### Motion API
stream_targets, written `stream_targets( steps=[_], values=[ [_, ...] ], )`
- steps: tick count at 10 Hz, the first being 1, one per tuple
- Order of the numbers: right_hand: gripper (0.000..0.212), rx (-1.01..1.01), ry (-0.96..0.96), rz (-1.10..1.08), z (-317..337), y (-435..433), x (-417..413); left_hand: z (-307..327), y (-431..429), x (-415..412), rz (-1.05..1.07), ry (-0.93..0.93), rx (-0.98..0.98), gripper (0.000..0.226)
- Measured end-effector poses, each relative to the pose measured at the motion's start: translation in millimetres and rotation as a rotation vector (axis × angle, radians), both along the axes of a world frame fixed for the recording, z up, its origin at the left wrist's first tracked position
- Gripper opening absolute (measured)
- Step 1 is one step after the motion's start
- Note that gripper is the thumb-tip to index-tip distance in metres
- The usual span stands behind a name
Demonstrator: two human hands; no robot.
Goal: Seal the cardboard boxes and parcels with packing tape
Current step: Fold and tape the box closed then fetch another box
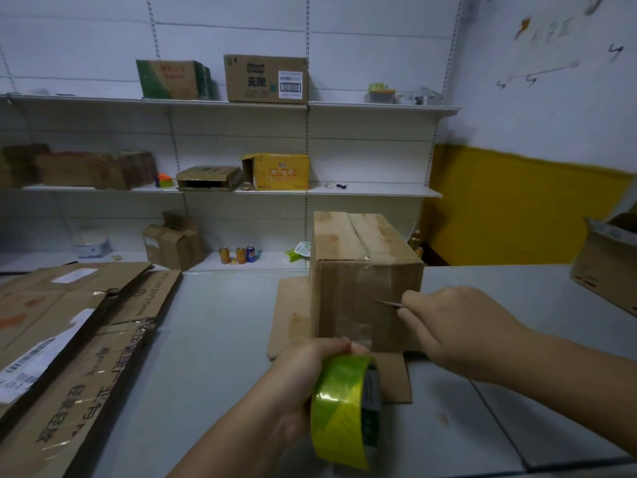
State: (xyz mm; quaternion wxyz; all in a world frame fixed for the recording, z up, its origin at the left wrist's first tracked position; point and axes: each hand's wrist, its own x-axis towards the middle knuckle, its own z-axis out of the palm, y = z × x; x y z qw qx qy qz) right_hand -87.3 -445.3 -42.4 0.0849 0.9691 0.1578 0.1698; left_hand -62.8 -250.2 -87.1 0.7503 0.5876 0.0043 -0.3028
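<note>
A closed brown cardboard box (362, 270) stands on the grey table (213, 339), on a flat piece of cardboard (293, 315). Clear tape runs over its top seam and down the near face. My left hand (303, 377) grips a roll of yellow-green packing tape (341, 412) just in front of the box. My right hand (458, 329) holds a thin blade (387, 304) whose tip points at the box's near face, at the tape strip.
Flattened cardboard sheets (69, 339) with labels cover the table's left side. Another open box (606, 263) sits at the right edge. White wall shelves (224, 189) behind hold several boxes, cans (238, 255) and small items. A yellow wall panel is at right.
</note>
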Motion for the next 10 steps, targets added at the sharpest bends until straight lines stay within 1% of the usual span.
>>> stream_targets(
  steps=[1,2,3,4,5,6,7,8,9,10],
  values=[
    [0.025,0.113,-0.102,0.169,-6,0,-2,-6,3,3,0.040,-0.075,0.023,0.023],
    [0.031,0.316,-0.304,0.277,15,-6,10,-5,7,0,0.066,-0.109,0.093,0.031],
    [0.048,0.308,-0.381,0.191,49,3,30,-4,9,-3,0.059,-0.117,0.113,0.030],
    [0.061,0.106,-0.139,0.037,37,13,50,-1,11,-8,0.045,-0.190,0.133,0.026],
    [0.057,0.084,-0.142,0.059,21,15,58,5,16,-12,0.048,-0.241,0.150,0.020],
    [0.051,0.127,-0.301,0.162,6,6,62,9,23,-17,0.047,-0.248,0.157,0.027],
    [0.068,0.154,-0.312,0.169,7,7,68,14,30,-22,0.054,-0.239,0.144,0.030],
    [0.083,0.135,-0.291,0.138,9,8,74,18,37,-28,0.064,-0.250,0.167,0.024],
    [0.078,0.107,-0.362,0.154,3,10,76,22,40,-34,0.088,-0.257,0.172,0.020],
    [0.092,0.197,-0.261,0.077,6,6,67,23,43,-37,0.104,-0.269,0.175,0.019]
  ],
)
